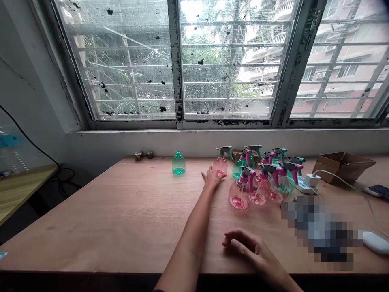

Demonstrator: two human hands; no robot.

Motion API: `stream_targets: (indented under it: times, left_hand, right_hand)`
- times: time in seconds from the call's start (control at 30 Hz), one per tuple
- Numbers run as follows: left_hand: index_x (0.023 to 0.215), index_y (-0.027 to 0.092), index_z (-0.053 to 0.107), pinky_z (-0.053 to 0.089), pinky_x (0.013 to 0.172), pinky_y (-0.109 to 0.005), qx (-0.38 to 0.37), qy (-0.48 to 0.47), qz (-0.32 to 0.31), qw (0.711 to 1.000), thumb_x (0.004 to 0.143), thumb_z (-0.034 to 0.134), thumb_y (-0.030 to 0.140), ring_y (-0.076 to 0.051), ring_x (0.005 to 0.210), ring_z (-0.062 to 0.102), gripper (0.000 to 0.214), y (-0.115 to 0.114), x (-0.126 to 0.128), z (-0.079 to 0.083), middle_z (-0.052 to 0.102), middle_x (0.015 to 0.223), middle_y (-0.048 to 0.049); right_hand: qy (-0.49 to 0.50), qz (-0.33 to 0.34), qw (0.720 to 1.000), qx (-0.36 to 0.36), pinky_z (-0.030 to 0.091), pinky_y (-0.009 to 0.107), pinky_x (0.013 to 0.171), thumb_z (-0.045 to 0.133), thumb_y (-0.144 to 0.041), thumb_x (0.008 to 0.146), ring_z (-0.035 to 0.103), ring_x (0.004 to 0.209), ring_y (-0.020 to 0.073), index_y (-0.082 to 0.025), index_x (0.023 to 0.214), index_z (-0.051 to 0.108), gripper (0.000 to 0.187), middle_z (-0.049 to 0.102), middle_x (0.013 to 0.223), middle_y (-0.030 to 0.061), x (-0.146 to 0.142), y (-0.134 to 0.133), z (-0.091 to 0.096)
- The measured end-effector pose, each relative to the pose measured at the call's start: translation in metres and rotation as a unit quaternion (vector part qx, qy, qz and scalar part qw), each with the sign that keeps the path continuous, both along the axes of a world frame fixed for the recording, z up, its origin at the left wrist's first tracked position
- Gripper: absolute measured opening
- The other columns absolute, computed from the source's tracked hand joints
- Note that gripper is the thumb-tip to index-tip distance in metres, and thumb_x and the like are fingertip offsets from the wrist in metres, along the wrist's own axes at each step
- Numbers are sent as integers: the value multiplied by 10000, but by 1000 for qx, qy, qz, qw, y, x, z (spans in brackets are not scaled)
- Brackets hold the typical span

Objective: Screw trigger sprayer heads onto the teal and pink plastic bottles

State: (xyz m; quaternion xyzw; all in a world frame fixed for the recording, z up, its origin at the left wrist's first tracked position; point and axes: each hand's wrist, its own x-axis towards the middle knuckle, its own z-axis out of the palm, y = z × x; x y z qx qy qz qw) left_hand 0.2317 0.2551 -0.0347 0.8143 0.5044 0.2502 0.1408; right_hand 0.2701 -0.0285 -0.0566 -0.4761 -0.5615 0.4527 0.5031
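My left hand (212,177) reaches far across the wooden table (121,219), fingers stretched out and open. Its fingertips are at the base of a pink spray bottle (220,164) with a grey and teal trigger head. Whether they touch it I cannot tell. To the right stands a tight cluster of several pink and teal spray bottles (264,180). A teal bottle (178,163) without a spray head stands alone to the left. My right hand (247,246) rests near the table's front edge, fingers loosely bent and apart, holding nothing.
An open cardboard box (343,164) sits at the back right, with a white power strip (305,183) and cable, a phone (379,190) and a white mouse (376,242). Two small cubes (144,155) lie by the wall. A lower table (21,186) stands at left.
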Motion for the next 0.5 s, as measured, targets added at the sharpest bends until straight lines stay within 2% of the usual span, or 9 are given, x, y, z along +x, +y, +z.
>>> stream_targets:
  times: [0.07,0.13,0.2,0.23,0.3,0.37,0.43,0.5]
  left_hand:
    - [1478,152,326,221,1128,-661,23,-9,-26,999,909,600,501,-410,1425,308,722,-1,0,1,322,1554,-217]
    - [1527,80,163,106,1154,-663,59,-16,-61,996,886,586,569,-437,1485,110,910,-3,-6,6,164,1597,-282]
    - [1540,69,80,49,1192,-596,104,-14,-120,987,896,561,578,-389,1507,-16,952,-8,-13,16,71,1624,-254]
    - [1544,95,87,46,1208,-556,123,-7,-158,980,900,560,571,-361,1513,-30,930,-10,-15,21,60,1636,-217]
    - [1532,176,199,95,1222,-497,144,11,-234,961,926,552,524,-319,1518,37,783,-15,-13,31,120,1645,-144]
    - [1459,219,371,203,1201,-481,142,28,-287,947,976,510,435,-300,1482,215,547,-19,-4,35,278,1599,-122]
    - [1336,214,518,366,1112,-499,122,43,-312,941,989,520,354,-288,1338,455,373,-22,9,33,472,1466,-119]
    - [1246,196,581,497,979,-481,93,50,-310,945,970,570,324,-254,1149,597,304,-23,20,27,577,1328,-100]
  right_hand:
    - [-3,-4,1000,0,534,440,881,635,-605,861,691,963,327,-218,1015,721,426,765,974,97,1,1,-3]
    - [-5,-3,1000,0,536,435,879,634,-609,860,689,974,328,-220,1015,719,427,765,974,97,2,1,-3]
    - [-8,3,1000,0,529,431,889,629,-585,876,683,989,324,-224,1027,715,400,763,983,92,3,0,-2]
    - [-11,6,1000,-1,522,429,896,626,-568,887,680,995,321,-227,1030,713,380,762,988,89,3,-1,-1]
    - [-16,9,1000,-2,505,428,914,620,-538,905,674,1003,315,-231,1033,712,345,761,999,83,3,-2,2]
    - [-16,10,1000,-4,495,424,921,619,-521,914,674,998,309,-231,1029,711,325,760,1001,79,2,-3,5]
    - [-8,9,1000,-6,493,420,924,622,-508,917,674,995,302,-228,1033,708,315,759,1001,78,2,-3,7]
    - [0,9,1000,-6,495,415,925,626,-500,919,674,997,299,-223,1040,706,312,758,1001,79,2,-3,7]
